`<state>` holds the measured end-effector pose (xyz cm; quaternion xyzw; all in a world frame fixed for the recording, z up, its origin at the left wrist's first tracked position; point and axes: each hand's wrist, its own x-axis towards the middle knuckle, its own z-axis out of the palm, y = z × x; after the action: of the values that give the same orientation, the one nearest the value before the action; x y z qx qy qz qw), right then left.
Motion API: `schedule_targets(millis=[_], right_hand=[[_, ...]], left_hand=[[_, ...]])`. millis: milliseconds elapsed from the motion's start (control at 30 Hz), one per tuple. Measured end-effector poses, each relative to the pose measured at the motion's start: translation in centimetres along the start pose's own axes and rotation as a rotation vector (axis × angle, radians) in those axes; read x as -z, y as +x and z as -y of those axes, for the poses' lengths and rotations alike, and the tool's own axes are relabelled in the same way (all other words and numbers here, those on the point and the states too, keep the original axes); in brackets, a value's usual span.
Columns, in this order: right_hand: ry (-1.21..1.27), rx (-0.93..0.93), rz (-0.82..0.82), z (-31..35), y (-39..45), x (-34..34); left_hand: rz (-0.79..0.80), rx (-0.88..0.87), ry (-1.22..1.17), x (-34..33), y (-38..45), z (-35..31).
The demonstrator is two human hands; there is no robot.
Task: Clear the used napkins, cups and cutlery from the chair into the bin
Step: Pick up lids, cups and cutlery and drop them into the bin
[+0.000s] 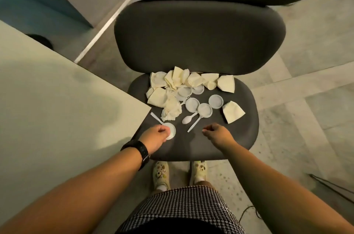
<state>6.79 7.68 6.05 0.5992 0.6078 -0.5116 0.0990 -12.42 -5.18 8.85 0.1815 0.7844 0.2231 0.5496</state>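
Observation:
A dark grey chair seat (239,134) carries a litter of cream napkins (172,84), small white plastic cups (204,110) and white plastic cutlery. A spoon (188,118) and a second utensil (194,125) lie near the middle. A folded napkin (232,112) lies alone at the right. My left hand (154,138) closes its fingers around a white cup (170,131) at the seat's front left. My right hand (218,135) hovers over the front of the seat, fingers loosely curled, holding nothing. No bin is in view.
A pale green table (57,109) fills the left and overlaps the chair's left edge. A white knife-like utensil (156,118) lies by that edge. The chair back (199,38) rises behind the litter. A cable (329,182) runs on the tiled floor at the right.

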Motion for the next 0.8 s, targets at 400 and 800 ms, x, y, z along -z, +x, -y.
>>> schedule_targets(millis=[400, 800], right_hand=[[-0.735, 0.244, 0.087, -1.4, 17.3, 1.1], [-0.488, 0.349, -0.103, -3.5, 22.0, 2.8]], left_hand=[[-0.089, 0.306, -0.406, -5.1, 11.1, -1.6], [-0.070, 0.451, -0.500, -10.1, 16.6, -4.2]])
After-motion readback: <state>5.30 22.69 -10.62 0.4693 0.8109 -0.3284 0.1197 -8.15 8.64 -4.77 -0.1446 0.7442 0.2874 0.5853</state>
